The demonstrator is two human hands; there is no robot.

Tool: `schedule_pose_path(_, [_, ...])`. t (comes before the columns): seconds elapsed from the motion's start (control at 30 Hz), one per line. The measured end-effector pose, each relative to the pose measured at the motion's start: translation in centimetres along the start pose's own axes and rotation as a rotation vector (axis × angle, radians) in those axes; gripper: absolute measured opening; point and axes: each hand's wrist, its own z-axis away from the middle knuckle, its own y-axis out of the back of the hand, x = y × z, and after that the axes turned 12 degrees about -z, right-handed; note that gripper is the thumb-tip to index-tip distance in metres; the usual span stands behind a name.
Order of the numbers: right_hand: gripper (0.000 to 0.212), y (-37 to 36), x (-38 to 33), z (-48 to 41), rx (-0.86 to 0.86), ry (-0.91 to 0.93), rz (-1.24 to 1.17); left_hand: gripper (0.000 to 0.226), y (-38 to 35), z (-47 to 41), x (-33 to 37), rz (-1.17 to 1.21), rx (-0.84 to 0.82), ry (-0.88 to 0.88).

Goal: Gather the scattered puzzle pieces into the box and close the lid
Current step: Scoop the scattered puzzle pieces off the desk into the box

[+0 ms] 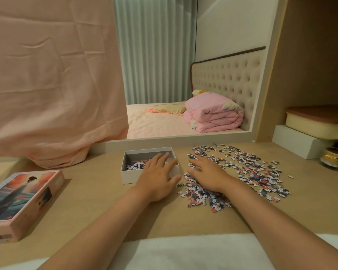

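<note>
Neither grip holds anything. The left hand lies flat with straight fingers over the right front corner of the shallow white cardboard box, just left of the frame's middle, with its fingertips reaching past the rim. The right hand, fingers wide and straight, presses palm-down on the scattered small multicoloured puzzle pieces, which spread over the pale wooden worktop right of centre. A small heap of pieces lies inside the open box. The pink lid with a painted figure rests well apart at the lower left. A gold-capped jar stands at the right edge.
</note>
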Motion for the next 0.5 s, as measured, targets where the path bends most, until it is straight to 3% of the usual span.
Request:
schedule_pose_path(0.1, [0.062, -0.8, -0.1, -0.5, -0.119, -0.057, 0.084, 0.059, -0.5, -1.0, -1.0, -0.003, -0.039, -0.016])
schedule_pose_path(0.23, [0.058, -1.7, -0.1, -0.1, -0.168, 0.007, 0.105, 0.057, -0.3, -2.2, -1.2, 0.04, -0.065, -0.016])
schedule_pose_path(0.3, [0.051, -1.4, -0.6, 0.6, -0.169, 0.051, -0.029, 0.054, -0.3, -2.4, -1.0, 0.089, 0.029, -0.03])
schedule_pose_path(0.4, [0.032, -0.3, -1.4, 1.7, -0.12, 0.105, -0.193, 0.037, -0.1, -2.0, 0.2, 0.154, 0.312, -0.127])
schedule_pose_path(0.5, [0.024, 1.1, -1.0, 2.8, 0.07, 0.057, -0.283, 0.026, 0.5, -1.8, 2.5, 0.284, 0.317, -0.191])
